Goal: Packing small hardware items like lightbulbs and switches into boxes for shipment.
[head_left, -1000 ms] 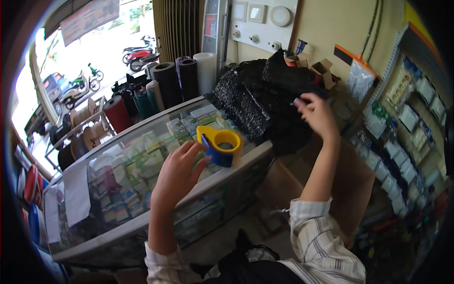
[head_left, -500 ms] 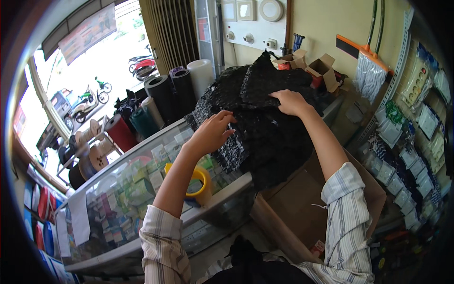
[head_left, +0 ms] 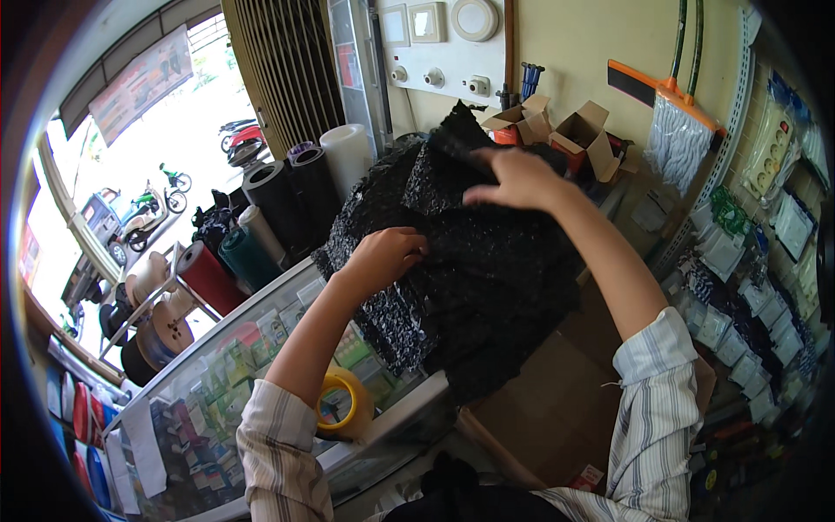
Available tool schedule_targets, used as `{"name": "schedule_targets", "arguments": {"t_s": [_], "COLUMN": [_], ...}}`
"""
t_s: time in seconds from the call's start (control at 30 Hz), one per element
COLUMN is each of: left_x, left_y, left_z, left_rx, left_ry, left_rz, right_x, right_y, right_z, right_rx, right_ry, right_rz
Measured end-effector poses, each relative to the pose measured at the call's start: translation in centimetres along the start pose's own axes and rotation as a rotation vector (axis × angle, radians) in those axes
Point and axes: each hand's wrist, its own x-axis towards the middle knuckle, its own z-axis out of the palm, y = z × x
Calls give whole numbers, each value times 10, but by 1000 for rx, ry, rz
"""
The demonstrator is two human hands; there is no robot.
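From my end I see the black sheet heaped on the glass counter, overhanging its near edge. Above the counter, the left hand's fingers curl, tips hidden; pinching, I can't tell. The right hand blurs, thumb and fingers apart.

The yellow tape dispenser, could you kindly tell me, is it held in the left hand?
No, the yellow tape dispenser sits on the glass counter, apart from the left hand.

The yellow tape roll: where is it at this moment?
In the head view, the yellow tape roll sits low and left of centre on the glass counter, just right of the left sleeve.
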Motion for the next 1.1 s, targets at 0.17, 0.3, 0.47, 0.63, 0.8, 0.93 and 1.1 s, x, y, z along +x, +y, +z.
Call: {"name": "schedule_targets", "arguments": {"t_s": [0.17, 0.3, 0.47, 0.63, 0.8, 0.93, 1.1], "left_x": [-1, -7, -5, -24, -80, -142, -233], "left_y": [0, -7, -10, 11, 25, 33, 42], "left_z": [-3, -11, -14, -27, -58, -61, -62], "left_rx": [-55, -120, -236, -215, -153, -108, -120], "left_ry": [-41, -23, -8, 82, 62, 34, 60], "left_rz": [17, 17, -21, 35, 23, -63, -367], "right_x": [8, 18, 9, -25, -48, -66, -97], "right_y": [4, 31, 15, -38, -105, -187, -268], "right_z": [7, -28, -40, -8, 7, -9, -57], "right_rx": [-80, -145, 71, 94, -49, -263, 830], "right_ry": [-208, 174, 91, -356, -237, -113, 151], "right_rz": [139, 230, 171, 11, -60, -239, -1016]}}
